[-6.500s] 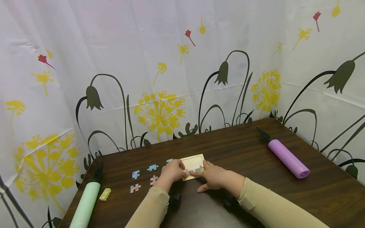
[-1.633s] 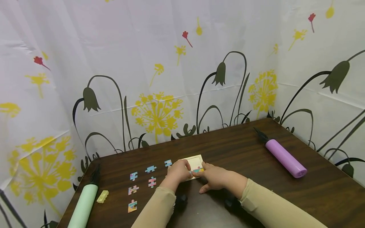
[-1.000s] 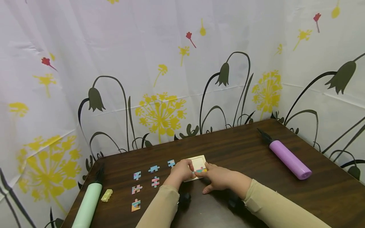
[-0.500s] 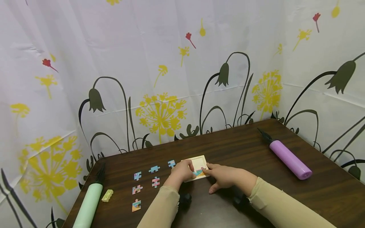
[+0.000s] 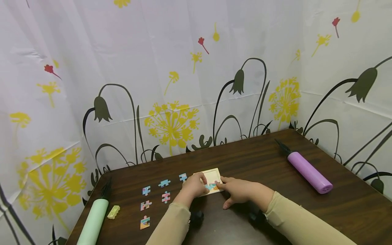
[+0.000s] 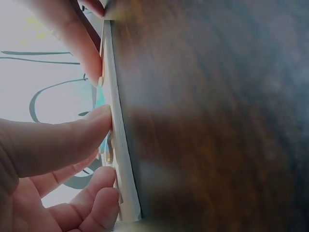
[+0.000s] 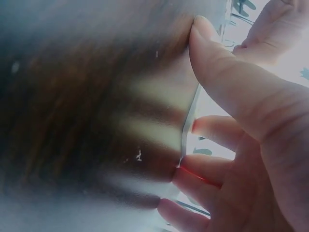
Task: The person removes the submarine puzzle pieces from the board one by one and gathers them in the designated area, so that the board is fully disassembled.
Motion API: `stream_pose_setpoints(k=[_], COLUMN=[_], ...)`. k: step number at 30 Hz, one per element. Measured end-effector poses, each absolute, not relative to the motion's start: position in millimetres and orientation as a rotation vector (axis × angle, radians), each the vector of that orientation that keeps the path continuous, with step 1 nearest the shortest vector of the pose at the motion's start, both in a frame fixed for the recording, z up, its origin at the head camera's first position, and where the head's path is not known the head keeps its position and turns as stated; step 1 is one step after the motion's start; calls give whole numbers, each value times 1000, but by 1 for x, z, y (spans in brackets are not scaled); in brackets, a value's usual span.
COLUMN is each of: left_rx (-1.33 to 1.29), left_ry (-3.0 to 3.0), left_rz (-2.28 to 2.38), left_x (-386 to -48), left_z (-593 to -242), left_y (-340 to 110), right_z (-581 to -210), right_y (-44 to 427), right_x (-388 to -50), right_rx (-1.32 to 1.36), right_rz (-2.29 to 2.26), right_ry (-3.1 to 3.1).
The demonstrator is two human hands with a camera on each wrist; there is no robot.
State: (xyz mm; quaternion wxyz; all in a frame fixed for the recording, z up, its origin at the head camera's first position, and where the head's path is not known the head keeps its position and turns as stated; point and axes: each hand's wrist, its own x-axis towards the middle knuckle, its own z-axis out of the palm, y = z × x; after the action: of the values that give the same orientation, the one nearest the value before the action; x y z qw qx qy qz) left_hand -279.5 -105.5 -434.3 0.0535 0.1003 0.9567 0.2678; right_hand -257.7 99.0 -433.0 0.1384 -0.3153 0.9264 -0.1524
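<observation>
A small pale wooden puzzle tray [image 5: 209, 171] lies on the dark table between the hands. Blue and orange jigsaw pieces [image 5: 211, 186] show along its near side. My left hand [image 5: 193, 186] covers the tray's left part, thumb and fingers closed on a jigsaw piece at the near rim. In the left wrist view, the thumb [image 6: 72, 140] is against a blue piece, mostly hidden by the fingers. My right hand [image 5: 243, 191] touches the tray's right edge with extended fingers, its thumb resting on the table. The right wrist view shows those fingers [image 7: 212, 166] spread, holding nothing.
Several loose jigsaw pieces [image 5: 164, 183] lie left of the tray. A yellow toy block [image 5: 113, 212] sits near a pale green hand pump [image 5: 93, 221] on the left. A purple hand pump [image 5: 309, 172] lies at the right. A patterned curtain [image 5: 190, 85] hangs behind the table.
My right index finger has drawn back from over the tray's pieces to its right edge. My left hand has shifted slightly rightward along the tray since the oldest frame.
</observation>
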Motion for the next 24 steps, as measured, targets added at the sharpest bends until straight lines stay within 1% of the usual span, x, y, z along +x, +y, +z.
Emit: stream_pose_setpoints(k=[9,14,18,24], left_rx=[256,352,397,363], left_ry=[2935,2950,2932,2943], left_rz=[896,950,999,1022], left_x=[-276,-273,-271,-263], left_z=[-430,-427,-424,-416], left_y=[-103,-104,-110,-129], right_z=[-433,-435,-435,-437], right_y=[102,103,103,101], right_x=[-260,-261,-261,-260], right_rx=[-926,-923,-916,-902], right_rz=[-457,-448,-454,-450], right_ry=[2684,2693,2693,2689])
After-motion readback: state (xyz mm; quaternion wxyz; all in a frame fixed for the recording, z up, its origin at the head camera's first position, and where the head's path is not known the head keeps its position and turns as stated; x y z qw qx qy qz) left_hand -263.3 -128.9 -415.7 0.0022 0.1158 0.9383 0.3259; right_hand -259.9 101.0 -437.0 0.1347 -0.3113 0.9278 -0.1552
